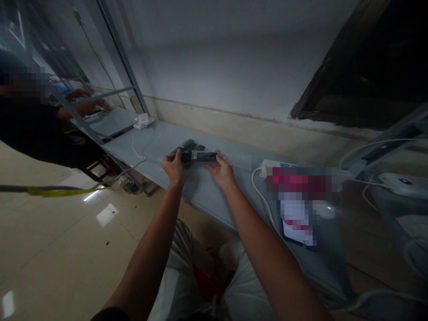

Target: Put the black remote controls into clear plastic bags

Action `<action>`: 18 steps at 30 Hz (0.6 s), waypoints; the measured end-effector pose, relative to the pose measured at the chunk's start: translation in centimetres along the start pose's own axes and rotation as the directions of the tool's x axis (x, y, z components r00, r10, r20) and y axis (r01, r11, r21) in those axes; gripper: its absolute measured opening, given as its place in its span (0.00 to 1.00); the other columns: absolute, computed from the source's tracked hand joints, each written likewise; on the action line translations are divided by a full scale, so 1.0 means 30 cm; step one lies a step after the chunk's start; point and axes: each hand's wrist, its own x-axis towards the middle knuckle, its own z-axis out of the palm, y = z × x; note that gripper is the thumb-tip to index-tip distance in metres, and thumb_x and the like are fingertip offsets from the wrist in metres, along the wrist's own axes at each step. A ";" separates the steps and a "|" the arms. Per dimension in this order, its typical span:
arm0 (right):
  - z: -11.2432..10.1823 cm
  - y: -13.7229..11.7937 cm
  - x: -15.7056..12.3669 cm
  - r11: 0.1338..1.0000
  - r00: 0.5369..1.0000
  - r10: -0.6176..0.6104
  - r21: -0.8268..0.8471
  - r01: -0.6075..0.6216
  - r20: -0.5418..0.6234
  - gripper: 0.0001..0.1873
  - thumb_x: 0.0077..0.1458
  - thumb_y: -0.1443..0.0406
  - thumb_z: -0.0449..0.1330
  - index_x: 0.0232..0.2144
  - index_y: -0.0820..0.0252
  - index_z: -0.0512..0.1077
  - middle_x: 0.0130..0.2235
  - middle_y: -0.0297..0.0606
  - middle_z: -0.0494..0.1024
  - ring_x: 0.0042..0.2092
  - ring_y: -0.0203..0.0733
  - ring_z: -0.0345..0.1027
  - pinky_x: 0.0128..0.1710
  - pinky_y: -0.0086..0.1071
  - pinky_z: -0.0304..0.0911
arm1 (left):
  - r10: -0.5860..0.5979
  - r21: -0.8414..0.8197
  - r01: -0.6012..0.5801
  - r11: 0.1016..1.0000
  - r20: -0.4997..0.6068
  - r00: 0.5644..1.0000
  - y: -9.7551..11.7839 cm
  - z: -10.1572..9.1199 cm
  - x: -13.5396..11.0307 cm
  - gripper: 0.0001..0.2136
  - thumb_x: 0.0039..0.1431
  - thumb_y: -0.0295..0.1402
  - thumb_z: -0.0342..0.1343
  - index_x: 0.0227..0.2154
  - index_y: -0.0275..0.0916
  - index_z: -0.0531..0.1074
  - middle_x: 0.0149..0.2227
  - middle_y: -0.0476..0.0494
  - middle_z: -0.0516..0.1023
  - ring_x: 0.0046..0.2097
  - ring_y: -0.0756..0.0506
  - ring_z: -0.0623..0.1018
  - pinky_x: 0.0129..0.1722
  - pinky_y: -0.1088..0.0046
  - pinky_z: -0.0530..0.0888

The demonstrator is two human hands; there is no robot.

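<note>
Both my hands hold a long, narrow black device [199, 156] level above the grey table [207, 191]. My left hand [174, 167] is closed round its left end, and my right hand [222, 171] pinches its right end with thumb and fingers. Just behind the device, a few more dark, flat pieces [189, 145] lie on the tabletop. A clear plastic wrapper [239, 159] lies to the right of my right hand.
A white power strip [272, 166] with a white cable [262, 196] sits right of my hands, beside a blurred-out item. Another white adapter [143, 121] and cord lie at the table's far left. A person in dark clothing [30, 129] works at the left. Pale equipment [397, 183] stands at right.
</note>
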 end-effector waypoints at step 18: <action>0.004 0.006 -0.002 1.000 1.000 0.016 -0.008 -0.016 -0.002 0.13 0.59 0.69 0.57 0.46 0.54 0.69 0.41 0.37 0.83 0.41 0.42 0.80 0.40 0.41 0.77 | -0.173 -0.060 0.181 0.982 0.121 0.977 -0.001 -0.011 -0.050 0.13 0.54 0.41 0.58 0.32 0.34 0.72 0.29 0.48 0.72 0.30 0.50 0.75 0.34 0.67 0.78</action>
